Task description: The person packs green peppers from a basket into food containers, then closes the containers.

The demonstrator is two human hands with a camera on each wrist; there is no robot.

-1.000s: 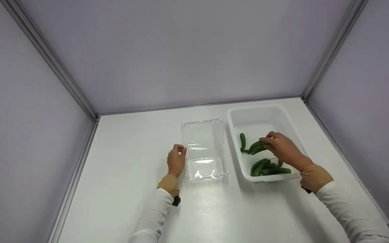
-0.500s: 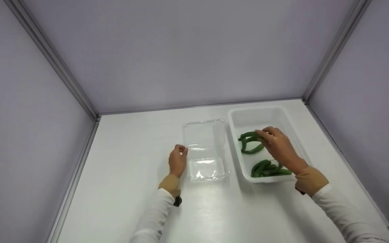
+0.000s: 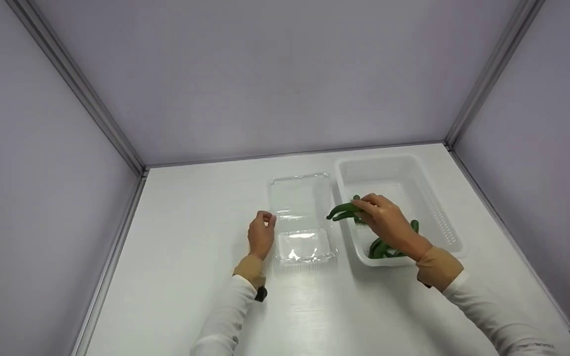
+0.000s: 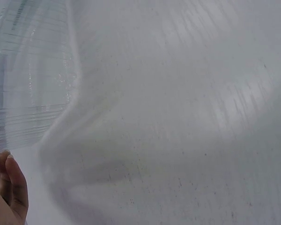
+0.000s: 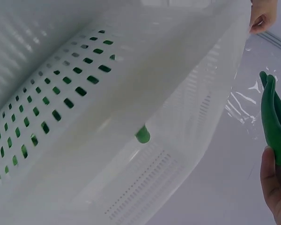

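Green cucumbers (image 3: 343, 212): two, apparently, pinched by right hand (image 3: 384, 222) above white basket (image 3: 443, 217) rim, beside clear clamshell (image 3: 300, 222). Light, firm, smooth-skinned; best held mid-length. Left hand (image 3: 260, 235), fingers curled, steadies clamshell edge; hold uncertain.

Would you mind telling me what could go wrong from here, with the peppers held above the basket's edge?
1. The right hand pinches two peppers by one end over the basket rim; one might slip from the grip and land on the table.
2. The clear box is light, and the left hand only touches its side, so it may slide when the peppers drop in.
3. The peppers look long; their ends might overhang the box's near half.
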